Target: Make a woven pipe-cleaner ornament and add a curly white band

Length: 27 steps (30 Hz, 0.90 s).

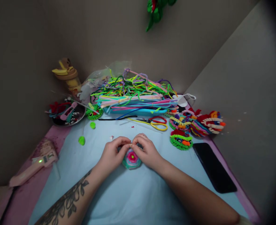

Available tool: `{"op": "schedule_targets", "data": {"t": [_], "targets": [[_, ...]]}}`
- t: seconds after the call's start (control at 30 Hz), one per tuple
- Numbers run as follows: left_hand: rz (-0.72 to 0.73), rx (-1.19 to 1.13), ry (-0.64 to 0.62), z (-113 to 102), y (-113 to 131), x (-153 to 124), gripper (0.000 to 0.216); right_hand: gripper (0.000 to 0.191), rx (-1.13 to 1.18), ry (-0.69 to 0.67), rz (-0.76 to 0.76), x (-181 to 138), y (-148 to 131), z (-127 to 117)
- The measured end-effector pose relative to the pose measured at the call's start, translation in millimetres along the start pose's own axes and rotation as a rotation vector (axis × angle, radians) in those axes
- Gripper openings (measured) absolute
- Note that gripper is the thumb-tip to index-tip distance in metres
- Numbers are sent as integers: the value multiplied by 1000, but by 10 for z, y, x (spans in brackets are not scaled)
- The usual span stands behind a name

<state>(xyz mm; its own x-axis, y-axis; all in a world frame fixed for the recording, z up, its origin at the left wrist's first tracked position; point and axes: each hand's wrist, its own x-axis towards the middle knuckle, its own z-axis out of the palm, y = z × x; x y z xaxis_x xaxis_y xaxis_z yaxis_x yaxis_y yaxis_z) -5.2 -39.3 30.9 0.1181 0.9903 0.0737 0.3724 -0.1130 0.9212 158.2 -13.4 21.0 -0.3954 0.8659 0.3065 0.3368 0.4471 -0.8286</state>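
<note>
My left hand and my right hand meet over a small round pipe-cleaner piece with pink, green and pale rings, lying on the light blue table cover. Both hands have their fingers curled and pinched together at the piece's far edge, gripping it. The fingertips touch each other there. My left forearm bears a dark leaf tattoo.
A big heap of coloured pipe cleaners lies at the back. Red-and-yellow scissors, finished fuzzy figures, a black phone, a pink glue gun, a dish of bits and green pompoms surround my hands.
</note>
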Motion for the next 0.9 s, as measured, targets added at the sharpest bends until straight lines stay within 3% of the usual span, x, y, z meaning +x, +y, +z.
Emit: {"op": "schedule_targets", "data": {"t": [0.3, 0.5, 0.67, 0.83, 0.9], "targets": [[-58, -51, 63, -6, -46, 26, 15, 13, 106, -22, 26, 17, 72, -71], [-51, -28, 69, -8, -44, 30, 14, 4, 7, -19, 9, 6, 71, -97], [3, 54, 9, 7, -58, 10, 15, 8, -71, 3, -67, -2, 64, -58], [-17, 119, -14, -85, -92, 40, 21, 10, -8, -70, -63, -2, 132, -158], [-37, 132, -69, -161, -108, 57, 26, 27, 25, -154, -47, -10, 150, -234]]}}
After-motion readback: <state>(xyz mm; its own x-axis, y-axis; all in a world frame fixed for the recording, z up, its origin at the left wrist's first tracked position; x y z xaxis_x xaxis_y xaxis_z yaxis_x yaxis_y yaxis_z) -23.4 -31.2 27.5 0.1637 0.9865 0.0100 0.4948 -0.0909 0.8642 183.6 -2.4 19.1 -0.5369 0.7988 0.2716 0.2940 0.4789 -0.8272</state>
